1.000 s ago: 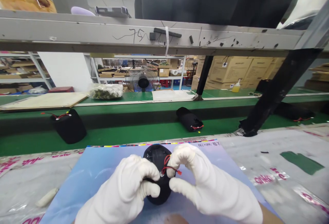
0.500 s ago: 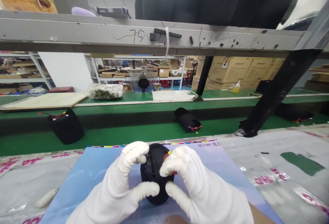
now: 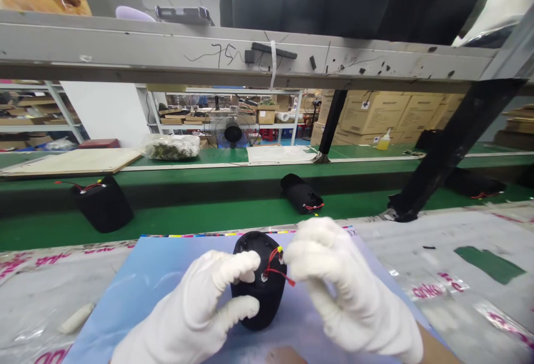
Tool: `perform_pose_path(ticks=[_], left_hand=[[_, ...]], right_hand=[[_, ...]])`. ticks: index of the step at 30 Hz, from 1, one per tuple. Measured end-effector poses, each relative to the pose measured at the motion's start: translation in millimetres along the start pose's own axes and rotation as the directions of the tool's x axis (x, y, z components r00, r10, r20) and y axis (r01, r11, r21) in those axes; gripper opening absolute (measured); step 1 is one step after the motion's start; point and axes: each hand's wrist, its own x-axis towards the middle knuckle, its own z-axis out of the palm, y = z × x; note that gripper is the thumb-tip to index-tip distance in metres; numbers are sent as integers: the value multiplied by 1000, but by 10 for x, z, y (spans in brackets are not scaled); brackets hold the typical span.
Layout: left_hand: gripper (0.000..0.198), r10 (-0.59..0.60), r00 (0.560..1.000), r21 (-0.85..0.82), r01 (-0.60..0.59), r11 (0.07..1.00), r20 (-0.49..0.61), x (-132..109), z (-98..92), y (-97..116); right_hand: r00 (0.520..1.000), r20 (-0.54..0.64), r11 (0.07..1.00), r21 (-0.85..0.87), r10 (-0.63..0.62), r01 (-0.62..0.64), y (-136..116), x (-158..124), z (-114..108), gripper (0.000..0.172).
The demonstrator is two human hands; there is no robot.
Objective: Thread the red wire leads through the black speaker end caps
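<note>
A black rounded part [image 3: 267, 303] stands on the blue sheet [image 3: 167, 266], with red wires [image 3: 273, 269] and a yellow connector on its upper face. My gloved left hand [image 3: 221, 291] is curved round the left side of this part, fingers over its upper face and thumb on its front. Just right of the part, my gloved right hand [image 3: 329, 280] is raised with its fingers curled and bunched. Whether anything small is between those fingertips is hidden.
Black wired parts lie on the green belt [image 3: 217, 211], at left [image 3: 104, 205], centre [image 3: 301, 193] and right [image 3: 473, 182]. A metal beam [image 3: 167, 49] crosses above. A black post [image 3: 450, 152] slants down at the right. Plastic sheeting surrounds the blue sheet.
My right hand has moved off the black part, up and to the right, uncovering the red wires. My left hand's fingers have shifted rightward and down. The parts on the belt have shifted slightly left.
</note>
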Motion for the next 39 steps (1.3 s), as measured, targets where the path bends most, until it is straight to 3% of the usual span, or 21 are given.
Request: perform_pose_path(ticks=[3, 5, 7, 9, 11, 12, 16, 22, 27, 34, 39], left_hand=[[37, -139, 986, -13, 138, 990, -92, -3, -110, -63], [25, -275, 949, -63, 268, 961, -155, 4, -196, -163], [17, -428, 897, -90, 419, 903, -114, 26, -257, -264], [19, -548, 836, -56, 548, 835, 24, 55, -273, -323], [29, -582, 793, 11, 590, 807, 179, 83, -243, -330], [34, -580, 781, 38, 589, 808, 234, 96, -213, -319], [43, -522, 792, -5, 552, 834, 318, 157, -70, -273], [25, -480, 815, -133, 542, 830, 324, 265, -33, -249], [29, -413, 848, -137, 476, 869, 332, 297, -116, -186], [45, -326, 884, 77, 319, 944, 335, 212, -315, -159], [29, -335, 915, -14, 347, 938, 225, 233, -107, -260]], right_hand=[[949, -278, 989, 38, 149, -144, 87, -32, -113, 43], [913, -311, 959, -12, 264, -282, 153, -55, -182, 35], [902, -104, 899, -92, 419, -428, 210, -66, -231, 31], [823, 241, 857, -108, 514, -503, 250, -55, -239, 49], [736, 500, 844, 17, 457, -536, 265, -17, -187, 77], [724, 557, 827, 112, 406, -550, 263, 9, -137, 85], [783, 502, 756, 330, 367, -565, 175, 105, 136, 81], [846, 344, 844, 212, 408, -493, -71, 87, 404, 76], [866, 310, 874, 168, 392, -455, -126, 49, 424, 66], [857, 350, 845, 249, 378, -474, -67, 110, 351, 60], [857, 365, 838, 272, 365, -473, -28, 99, 373, 74]])
